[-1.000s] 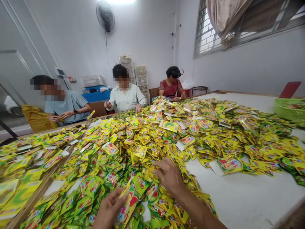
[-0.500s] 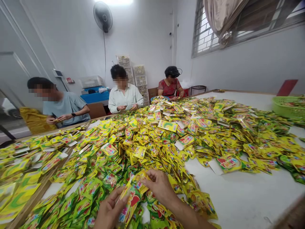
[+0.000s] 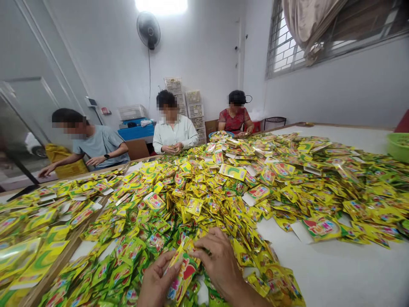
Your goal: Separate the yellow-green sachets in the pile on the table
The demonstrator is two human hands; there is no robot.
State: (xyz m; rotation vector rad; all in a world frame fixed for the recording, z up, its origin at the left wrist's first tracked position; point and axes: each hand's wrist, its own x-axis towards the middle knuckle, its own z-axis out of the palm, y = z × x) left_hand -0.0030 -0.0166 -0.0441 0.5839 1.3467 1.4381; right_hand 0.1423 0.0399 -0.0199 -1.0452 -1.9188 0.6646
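Observation:
My left hand (image 3: 156, 283) grips a large yellow pouch (image 3: 180, 277) with red and green print, upright at the bottom centre. My right hand (image 3: 217, 260) has its fingers pinched at the pouch's top, pressing a small yellow sachet (image 3: 187, 245) against its mouth. Both hands hover over the near edge of a huge pile of small yellow-green sachets (image 3: 223, 187) that covers the white table (image 3: 345, 273).
Three people sit along the far side handling sachets: a person in a blue shirt (image 3: 96, 145), one in a white shirt (image 3: 174, 132), one in red (image 3: 235, 119). A green basket (image 3: 398, 147) stands at far right. More pouches lie on a wooden-edged board (image 3: 38, 226) at left.
My right hand drew back from the pile with a small sachet and brought it to the top of the pouch in my left hand. The view shifted slightly.

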